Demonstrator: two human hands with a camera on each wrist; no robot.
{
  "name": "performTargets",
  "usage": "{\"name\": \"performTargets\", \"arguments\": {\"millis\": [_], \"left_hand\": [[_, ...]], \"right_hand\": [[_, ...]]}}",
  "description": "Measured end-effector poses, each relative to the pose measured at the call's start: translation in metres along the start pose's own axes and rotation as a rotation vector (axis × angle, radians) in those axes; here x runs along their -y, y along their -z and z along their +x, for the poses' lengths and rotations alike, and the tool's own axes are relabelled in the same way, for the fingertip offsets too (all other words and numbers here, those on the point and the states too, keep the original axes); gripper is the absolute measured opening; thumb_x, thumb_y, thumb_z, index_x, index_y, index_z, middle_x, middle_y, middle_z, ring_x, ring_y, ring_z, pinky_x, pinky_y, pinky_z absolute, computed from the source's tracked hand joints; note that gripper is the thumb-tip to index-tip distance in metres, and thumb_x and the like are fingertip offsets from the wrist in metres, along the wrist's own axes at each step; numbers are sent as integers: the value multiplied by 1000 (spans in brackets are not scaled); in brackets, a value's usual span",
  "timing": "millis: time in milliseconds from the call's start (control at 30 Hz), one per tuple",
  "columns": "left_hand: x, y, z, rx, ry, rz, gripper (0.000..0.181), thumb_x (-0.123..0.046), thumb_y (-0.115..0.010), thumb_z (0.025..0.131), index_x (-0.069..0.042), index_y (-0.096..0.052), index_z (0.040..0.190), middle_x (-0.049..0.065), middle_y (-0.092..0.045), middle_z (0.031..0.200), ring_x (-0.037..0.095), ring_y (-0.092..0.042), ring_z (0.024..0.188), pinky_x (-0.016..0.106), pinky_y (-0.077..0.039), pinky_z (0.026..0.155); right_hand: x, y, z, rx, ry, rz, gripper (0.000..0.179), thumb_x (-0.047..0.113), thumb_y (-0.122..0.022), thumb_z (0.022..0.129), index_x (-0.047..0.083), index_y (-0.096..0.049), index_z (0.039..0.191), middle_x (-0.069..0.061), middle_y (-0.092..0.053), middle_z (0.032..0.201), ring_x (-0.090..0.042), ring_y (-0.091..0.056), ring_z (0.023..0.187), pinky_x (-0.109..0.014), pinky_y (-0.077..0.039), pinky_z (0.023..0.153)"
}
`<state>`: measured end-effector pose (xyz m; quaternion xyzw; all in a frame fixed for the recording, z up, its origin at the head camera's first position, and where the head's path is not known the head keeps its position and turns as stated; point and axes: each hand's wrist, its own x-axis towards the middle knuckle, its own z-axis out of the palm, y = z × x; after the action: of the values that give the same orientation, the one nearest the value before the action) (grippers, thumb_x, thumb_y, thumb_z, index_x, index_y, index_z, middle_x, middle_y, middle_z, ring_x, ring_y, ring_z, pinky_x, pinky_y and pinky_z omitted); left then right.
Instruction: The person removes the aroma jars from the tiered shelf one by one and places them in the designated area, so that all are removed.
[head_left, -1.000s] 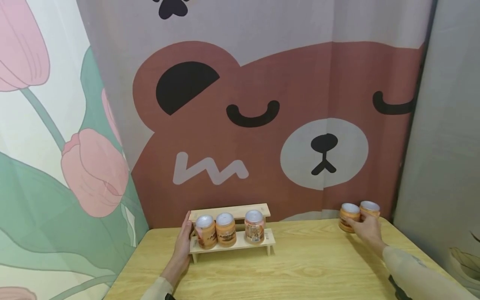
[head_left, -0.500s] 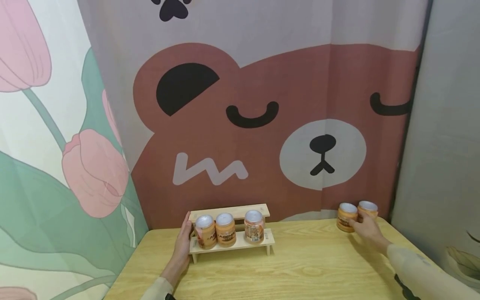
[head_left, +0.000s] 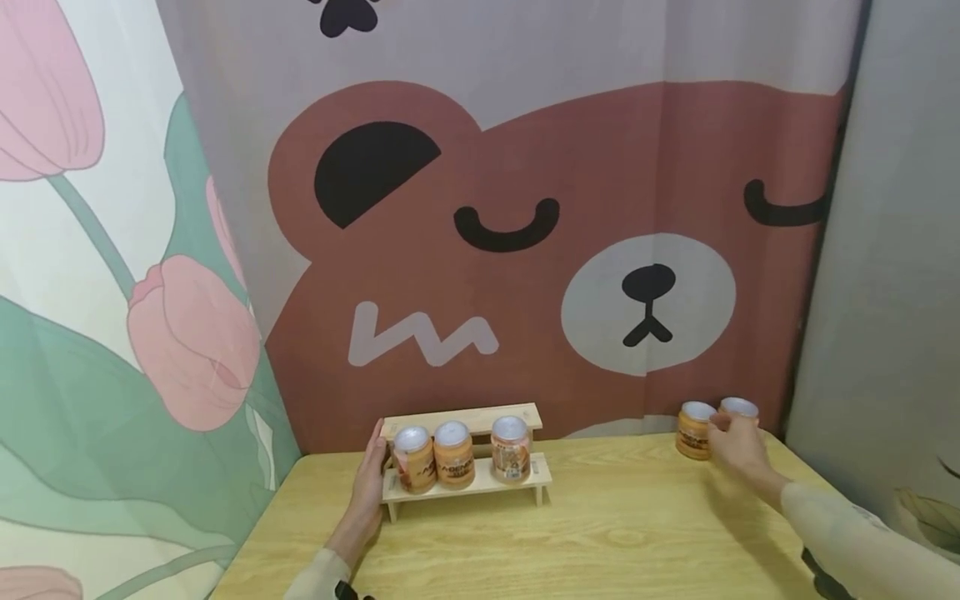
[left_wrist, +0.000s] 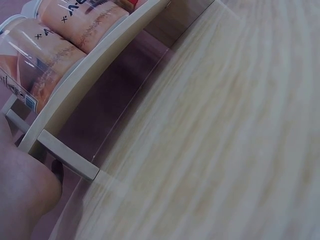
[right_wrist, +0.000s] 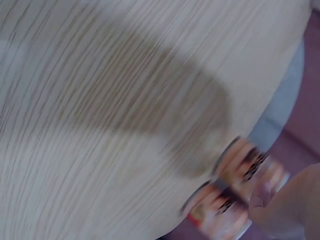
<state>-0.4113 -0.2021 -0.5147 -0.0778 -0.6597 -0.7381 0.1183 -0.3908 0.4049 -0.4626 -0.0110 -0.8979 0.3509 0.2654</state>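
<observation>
A small two-step wooden rack [head_left: 480, 487] stands on the table, with three orange cans on its lower step: a left can [head_left: 415, 462], a middle can [head_left: 454, 457] and a right can [head_left: 512, 450]. My left hand [head_left: 367, 479] rests along the rack's left end, fingers straight; in the left wrist view the palm [left_wrist: 25, 185] lies beside the rack's leg [left_wrist: 68, 154]. Two more cans with silver lids, the nearer one [head_left: 694, 435] and the farther one [head_left: 738, 406], stand close together at the back right. My right hand [head_left: 741, 450] is right at them, partly covering the farther can.
The wooden table [head_left: 600, 533] ends at a printed bear curtain [head_left: 525, 333] behind the rack. A tulip-print curtain [head_left: 187, 342] hangs on the left and a grey one [head_left: 892, 250] on the right. The rack's upper step [head_left: 461, 419] carries nothing.
My right hand has lifted off the nearer can at the back right and shifted slightly up and right. That pair of cans stays put. My left hand stays at the rack.
</observation>
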Motion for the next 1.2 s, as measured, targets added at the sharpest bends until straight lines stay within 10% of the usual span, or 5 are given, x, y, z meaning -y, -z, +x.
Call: {"name": "performTargets", "arguments": {"millis": [133, 367, 567, 800, 1200], "left_hand": [[-3, 0, 1, 2, -8, 19, 65, -52, -38, 109, -29, -18, 165, 12, -17, 166, 32, -10, 152, 61, -5, 118], [-6, -1, 4, -33, -42, 16, 65, -54, -40, 107, -29, -22, 165, 29, -50, 127, 28, -22, 149, 57, -7, 119], [-5, -6, 6, -14, -26, 33, 64, -55, -38, 107, -32, -21, 165, 22, -29, 160, 31, -18, 150, 57, -8, 119], [-5, -9, 10, -20, -14, 24, 63, -55, -39, 108, -33, -22, 164, 9, -21, 166, 31, -12, 152, 60, -6, 119], [-4, -3, 0, -14, -2, 40, 63, -53, -36, 109, -30, -19, 165, 7, -11, 168, 32, -9, 152, 60, -5, 118]], "right_hand": [[26, -9, -5, -17, 23, 90, 29, 6, -56, 98, -16, -63, 116, -30, -68, 105, -32, -67, 87, -31, -51, 68], [66, -21, -20, -58, 10, 240, 26, 12, -54, 102, -4, -71, 114, -21, -73, 98, -16, -68, 82, -22, -51, 61], [93, -23, -38, 6, -11, 329, 28, 19, -51, 107, 2, -70, 118, -11, -74, 103, -5, -66, 87, -23, -52, 69], [124, -42, -55, 29, 35, 528, 23, 13, -57, 106, -2, -68, 120, -11, -72, 108, -10, -69, 92, -23, -55, 74], [161, -97, -70, 37, 278, 431, 19, -2, -68, 95, 8, -72, 112, -5, -73, 106, -21, -69, 96, -28, -57, 77]]}}
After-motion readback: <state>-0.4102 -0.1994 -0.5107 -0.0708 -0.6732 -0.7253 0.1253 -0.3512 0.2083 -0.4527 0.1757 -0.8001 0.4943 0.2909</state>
